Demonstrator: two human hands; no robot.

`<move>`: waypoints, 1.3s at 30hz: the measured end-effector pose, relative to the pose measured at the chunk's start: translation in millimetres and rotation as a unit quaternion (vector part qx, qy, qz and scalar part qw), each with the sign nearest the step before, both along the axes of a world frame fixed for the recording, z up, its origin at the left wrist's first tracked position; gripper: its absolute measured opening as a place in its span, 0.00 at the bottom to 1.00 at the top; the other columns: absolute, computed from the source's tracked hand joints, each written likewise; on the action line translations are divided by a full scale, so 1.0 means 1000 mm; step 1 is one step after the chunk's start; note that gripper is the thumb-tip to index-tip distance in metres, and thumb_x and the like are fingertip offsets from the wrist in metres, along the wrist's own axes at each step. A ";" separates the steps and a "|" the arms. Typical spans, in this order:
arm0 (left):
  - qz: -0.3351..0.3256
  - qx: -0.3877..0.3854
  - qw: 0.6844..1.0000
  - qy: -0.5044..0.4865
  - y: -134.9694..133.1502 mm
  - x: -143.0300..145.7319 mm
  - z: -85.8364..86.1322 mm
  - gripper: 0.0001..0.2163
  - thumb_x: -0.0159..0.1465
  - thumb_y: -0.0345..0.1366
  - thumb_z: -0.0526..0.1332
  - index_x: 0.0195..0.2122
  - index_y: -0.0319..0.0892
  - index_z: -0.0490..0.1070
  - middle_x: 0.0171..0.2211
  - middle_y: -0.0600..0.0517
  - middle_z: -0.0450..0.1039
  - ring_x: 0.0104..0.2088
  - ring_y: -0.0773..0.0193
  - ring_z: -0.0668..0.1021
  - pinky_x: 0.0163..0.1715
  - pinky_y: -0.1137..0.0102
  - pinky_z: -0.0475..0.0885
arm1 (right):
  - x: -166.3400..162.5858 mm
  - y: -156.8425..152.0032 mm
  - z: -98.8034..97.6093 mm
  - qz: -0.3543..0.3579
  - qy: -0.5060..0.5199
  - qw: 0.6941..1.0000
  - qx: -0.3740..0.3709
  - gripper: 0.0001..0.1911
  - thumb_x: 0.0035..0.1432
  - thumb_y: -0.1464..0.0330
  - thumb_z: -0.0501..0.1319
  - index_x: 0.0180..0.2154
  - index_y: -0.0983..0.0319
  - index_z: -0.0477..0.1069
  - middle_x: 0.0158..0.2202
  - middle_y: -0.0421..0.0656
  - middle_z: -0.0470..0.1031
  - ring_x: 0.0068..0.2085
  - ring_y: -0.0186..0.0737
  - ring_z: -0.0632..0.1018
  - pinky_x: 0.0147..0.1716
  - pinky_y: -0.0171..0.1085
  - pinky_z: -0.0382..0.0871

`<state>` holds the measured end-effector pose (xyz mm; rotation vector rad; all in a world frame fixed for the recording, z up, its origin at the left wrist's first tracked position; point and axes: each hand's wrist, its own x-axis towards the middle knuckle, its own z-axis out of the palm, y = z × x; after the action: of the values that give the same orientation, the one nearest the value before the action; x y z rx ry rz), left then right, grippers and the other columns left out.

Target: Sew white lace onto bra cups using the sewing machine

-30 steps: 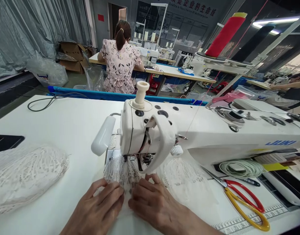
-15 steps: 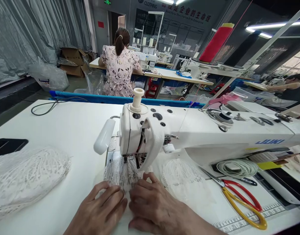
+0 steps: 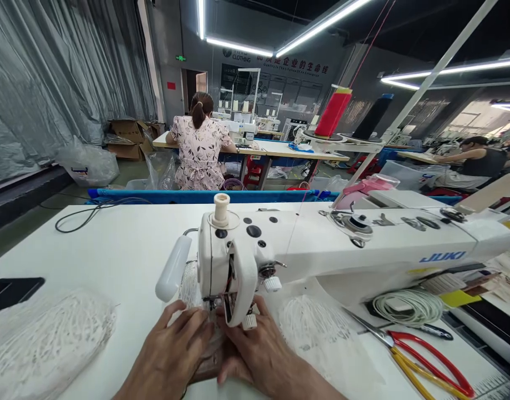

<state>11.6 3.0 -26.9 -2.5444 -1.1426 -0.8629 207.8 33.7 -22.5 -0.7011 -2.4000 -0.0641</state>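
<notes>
Head view: the lace under the needle (image 3: 190, 284) lies at the sewing machine (image 3: 338, 239), partly behind its needle end and partly beneath the hands. The step in hand looks to be feeding and steadying that lace by the needle; the next move seems to call for even, light guiding, with fingertips clear of the needle.

The left hand (image 3: 175, 344) rests with fingers curved down onto the work. The right hand (image 3: 263, 344) is bent in beside the machine's head, partly covered by the white guard (image 3: 244, 283). Whether either hand pinches the lace or only presses it, I cannot tell.

Counted: two hands, one machine; one lace bundle (image 3: 55, 339) at left, one lace piece (image 3: 311, 325) at right; one pair of scissors (image 3: 393, 340), one phone (image 3: 15, 291), two thread cones, red (image 3: 334, 113) and black (image 3: 372, 118).
</notes>
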 end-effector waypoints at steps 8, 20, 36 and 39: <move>0.037 0.020 0.999 0.028 0.010 -0.003 -0.013 0.09 0.66 0.33 0.53 0.44 0.43 0.71 0.40 0.51 0.75 0.44 0.62 0.73 0.55 0.61 0.53 | 0.005 0.006 0.003 -0.021 -0.072 0.997 0.015 0.27 0.56 0.46 0.51 0.43 0.60 0.70 0.41 0.44 0.75 0.43 0.44 0.73 0.54 0.49 0.52; 0.032 0.109 0.993 0.025 -0.009 0.008 -0.005 0.17 0.69 0.29 0.43 0.36 0.39 0.73 0.32 0.48 0.77 0.38 0.61 0.73 0.40 0.61 0.59 | 0.007 -0.006 0.003 0.023 0.006 0.999 -0.033 0.27 0.62 0.50 0.44 0.39 0.63 0.70 0.27 0.42 0.74 0.34 0.39 0.73 0.48 0.47 0.54; 0.060 0.090 0.994 -0.013 -0.008 0.011 -0.007 0.16 0.69 0.30 0.46 0.37 0.37 0.73 0.32 0.48 0.77 0.36 0.60 0.75 0.43 0.61 0.60 | 0.006 -0.001 0.006 -0.001 0.023 1.000 -0.005 0.22 0.63 0.53 0.48 0.42 0.63 0.69 0.27 0.42 0.73 0.32 0.39 0.72 0.45 0.45 0.55; 0.071 0.076 0.994 -0.020 -0.005 0.009 -0.009 0.17 0.70 0.35 0.45 0.38 0.39 0.73 0.34 0.49 0.77 0.38 0.60 0.75 0.45 0.61 0.59 | 0.007 0.000 0.006 -0.010 0.020 1.000 -0.017 0.20 0.64 0.55 0.48 0.41 0.62 0.69 0.30 0.43 0.73 0.34 0.39 0.72 0.45 0.45 0.54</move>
<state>20.9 -1.8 -36.3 -2.3054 -1.2036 -0.9310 214.6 33.7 -16.5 -0.7357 -2.3618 -0.0182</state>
